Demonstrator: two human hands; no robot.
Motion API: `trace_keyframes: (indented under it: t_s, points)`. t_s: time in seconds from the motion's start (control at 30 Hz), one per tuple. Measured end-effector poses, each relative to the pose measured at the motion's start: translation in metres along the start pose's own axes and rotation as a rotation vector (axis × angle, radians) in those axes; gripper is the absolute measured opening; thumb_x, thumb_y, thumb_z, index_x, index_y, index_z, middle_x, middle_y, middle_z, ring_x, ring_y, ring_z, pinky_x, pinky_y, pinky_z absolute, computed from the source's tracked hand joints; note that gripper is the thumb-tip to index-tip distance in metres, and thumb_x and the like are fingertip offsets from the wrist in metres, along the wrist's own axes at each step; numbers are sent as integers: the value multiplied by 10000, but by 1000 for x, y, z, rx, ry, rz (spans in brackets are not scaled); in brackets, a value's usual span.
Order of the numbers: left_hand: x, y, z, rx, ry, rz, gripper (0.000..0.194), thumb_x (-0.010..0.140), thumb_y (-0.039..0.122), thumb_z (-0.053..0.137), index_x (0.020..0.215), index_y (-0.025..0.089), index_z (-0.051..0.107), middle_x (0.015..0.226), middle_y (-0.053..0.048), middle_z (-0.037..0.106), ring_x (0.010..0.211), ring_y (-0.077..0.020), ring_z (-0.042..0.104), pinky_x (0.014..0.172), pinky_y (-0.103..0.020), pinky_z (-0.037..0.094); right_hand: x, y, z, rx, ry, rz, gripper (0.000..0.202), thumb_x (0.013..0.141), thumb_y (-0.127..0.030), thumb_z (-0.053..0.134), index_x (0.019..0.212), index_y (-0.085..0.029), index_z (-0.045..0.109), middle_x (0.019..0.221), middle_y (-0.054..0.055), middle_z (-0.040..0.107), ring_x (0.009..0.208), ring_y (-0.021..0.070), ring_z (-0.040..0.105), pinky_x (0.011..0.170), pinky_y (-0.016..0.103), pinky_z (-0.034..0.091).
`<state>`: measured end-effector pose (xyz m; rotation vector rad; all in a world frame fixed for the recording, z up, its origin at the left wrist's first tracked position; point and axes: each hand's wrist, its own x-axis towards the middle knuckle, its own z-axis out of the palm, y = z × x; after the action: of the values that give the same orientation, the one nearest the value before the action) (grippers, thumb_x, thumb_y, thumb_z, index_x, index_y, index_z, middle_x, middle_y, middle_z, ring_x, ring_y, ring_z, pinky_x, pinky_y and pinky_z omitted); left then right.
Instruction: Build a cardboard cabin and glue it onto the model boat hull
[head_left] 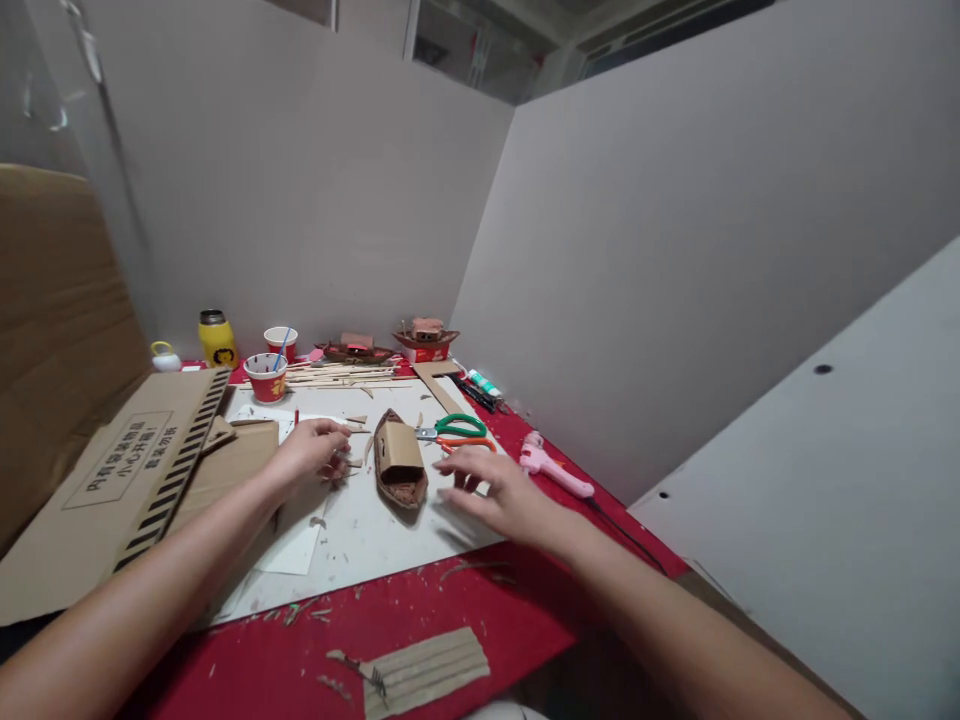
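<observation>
A small brown model boat (405,492) with a bent cardboard cover (402,447) over its middle sits on the white board (360,550). My left hand (315,450) is to its left, fingers curled and apart, holding nothing. On the boat's other side, my right hand (480,485) has its thumb and fingers spread, with nothing between them. Neither hand touches the boat. Green-handled scissors (460,427) and an orange-handled tool (469,443) lie just beyond my right hand. Small cardboard scraps (355,463) lie between my left hand and the boat.
A printed cardboard box (127,470) fills the left side. Paper cups (266,380), a yellow bottle (217,342), thin sticks (337,372) and two more model boats (357,348) stand or lie at the back. At right lies a pink glue gun (555,467); corrugated cardboard (427,672) is in front.
</observation>
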<state>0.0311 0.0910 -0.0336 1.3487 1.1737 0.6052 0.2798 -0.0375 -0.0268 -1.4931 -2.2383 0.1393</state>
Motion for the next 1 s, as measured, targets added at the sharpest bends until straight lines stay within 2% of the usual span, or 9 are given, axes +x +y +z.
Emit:
trace_keyframes:
  t_s: [0.1,0.17,0.33,0.4,0.53,0.6,0.7,0.87,1.0]
  points:
    - [10,12,10,-19,18,2,350,922,334,592,1227,162,570,1221,-101,604,1022,-231,627,851,-441,546,3,-13,18,47,-36,-144,373,865,-304,629,1208,-157,615,1159,138,670,982,212,659,838,348,548]
    - [19,18,20,-50,34,29,353,922,333,592,1230,163,568,1228,-102,602,1029,-233,625,855,-444,545,6,-13,27,65,-44,-200,342,874,-266,606,1200,-164,624,1178,139,670,978,221,671,822,347,553]
    - [39,20,45,-200,39,84,349,924,337,589,1225,163,569,1224,-100,602,1023,-231,626,851,-445,545,3,2,38,128,8,-327,290,950,-196,483,1199,-197,632,1165,102,701,1006,170,684,844,268,547]
    - [42,18,51,-283,25,97,330,924,365,584,1174,149,592,1137,-89,636,951,-205,640,813,-402,547,-3,10,37,148,58,-378,289,961,-187,475,1210,-182,621,1142,115,707,1013,160,679,851,253,543]
    - [33,21,54,-440,-33,121,374,890,479,581,1001,132,664,833,-56,684,725,-150,636,651,-253,503,-15,24,32,169,230,-497,239,944,-156,500,1146,-136,626,1058,158,713,959,182,689,788,273,560]
    - [24,29,56,-492,-75,132,433,871,539,562,977,138,683,815,-72,705,711,-170,651,623,-254,499,-15,27,31,178,321,-562,223,931,-130,505,1121,-129,622,1033,167,713,937,188,692,764,283,564]
    - [10,42,67,-550,-123,152,493,856,585,535,998,138,687,901,-110,739,794,-234,693,707,-326,537,-12,24,30,187,421,-633,229,916,-111,517,1126,-126,608,996,156,717,879,180,693,721,274,563]
    - [2,44,89,-630,-88,164,436,861,542,542,944,134,672,787,-90,749,683,-222,702,696,-335,556,-8,17,28,157,499,-689,235,922,-121,519,1146,-121,594,956,130,734,784,167,696,637,252,556]
    - [3,37,93,-704,-40,148,381,865,486,553,942,130,666,780,-75,751,651,-197,701,646,-302,562,-11,14,29,151,473,-687,248,925,-106,498,1155,-111,592,978,128,742,830,174,714,660,260,580]
